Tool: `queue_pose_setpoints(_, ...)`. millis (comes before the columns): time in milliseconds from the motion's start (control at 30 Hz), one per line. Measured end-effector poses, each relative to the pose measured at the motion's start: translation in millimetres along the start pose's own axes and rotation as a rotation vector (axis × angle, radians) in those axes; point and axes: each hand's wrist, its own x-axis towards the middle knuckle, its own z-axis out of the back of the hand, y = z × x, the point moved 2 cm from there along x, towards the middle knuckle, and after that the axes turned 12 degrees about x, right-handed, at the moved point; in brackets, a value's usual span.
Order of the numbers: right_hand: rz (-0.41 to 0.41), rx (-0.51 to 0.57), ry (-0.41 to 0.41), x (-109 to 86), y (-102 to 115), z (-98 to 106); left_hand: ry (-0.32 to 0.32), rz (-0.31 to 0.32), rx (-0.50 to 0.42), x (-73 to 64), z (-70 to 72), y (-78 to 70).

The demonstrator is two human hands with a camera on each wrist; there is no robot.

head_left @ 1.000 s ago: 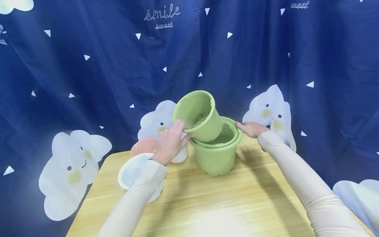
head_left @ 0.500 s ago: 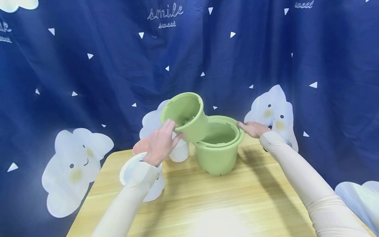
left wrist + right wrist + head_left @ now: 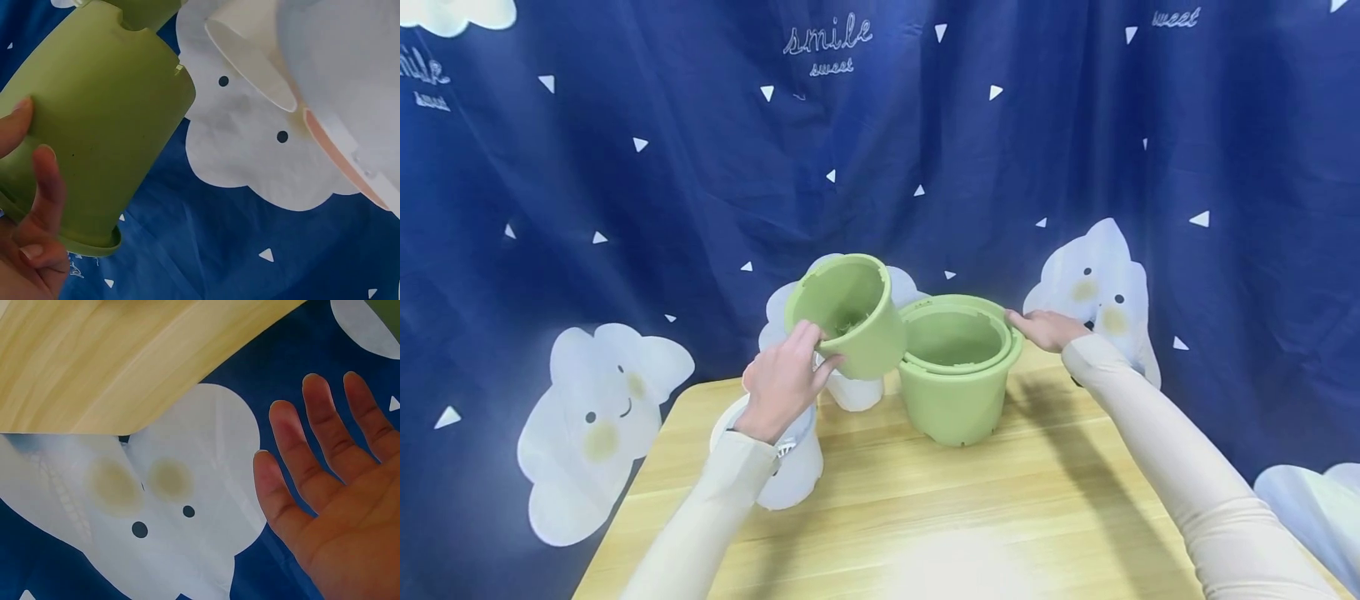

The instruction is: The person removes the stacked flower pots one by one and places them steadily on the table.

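Note:
My left hand (image 3: pixel 784 379) grips the rim of a green flower pot (image 3: pixel 868 342), tilted in the air with its mouth toward the upper left. In the left wrist view, fingers of that hand (image 3: pixel 44 219) lie along the wall of the pot (image 3: pixel 106 119). To its right, a larger green pot (image 3: pixel 955 408) stands upright on the table with another green pot (image 3: pixel 955 337) nested inside. At the right edge of this stack is my right hand (image 3: pixel 1045 329), its fingertips at the rim. Its fingers (image 3: pixel 319 453) look extended and slightly spread in the right wrist view.
On the left of the wooden table (image 3: pixel 880 508) stands a white pot (image 3: pixel 793 475), partly behind my left wrist. Another white pot (image 3: pixel 856 393) is behind it, under the raised pot. A pink rim (image 3: pixel 340 159) shows in the left wrist view. A blue curtain (image 3: pixel 700 167) hangs behind.
My left hand has carried the tilted green pot left and slightly down, away from above the stack. The nested pots and my right hand have hardly moved.

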Motion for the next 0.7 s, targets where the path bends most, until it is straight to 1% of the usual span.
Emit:
queue_pose_setpoints(33,0.003,0.000,0.000,-0.6,1,0,0.005,0.014,0.007,-2.2,1.2,1.3)
queue_pose_setpoints(100,0.008,-0.001,0.000,-1.2,1,0,0.006,0.018,0.011,-6.8,3.4,3.5)
queue_pose_setpoints(267,0.011,-0.006,0.006,-1.4,1,-1,-0.028,-0.025,-0.014,-18.1,7.1,8.4)
queue_pose_setpoints(400,0.010,-0.003,0.009,-0.9,0,-3,-0.049,-0.048,-0.026,-26.5,8.6,11.4)
queue_pose_setpoints(567,0.001,-0.002,0.018,-1.1,-1,-2,-0.036,-0.041,-0.038,-35.7,11.5,12.9)
queue_pose_setpoints(700,-0.002,-0.002,0.014,-0.3,-3,-1,-0.023,-0.041,-0.005,-43.9,11.9,12.9)
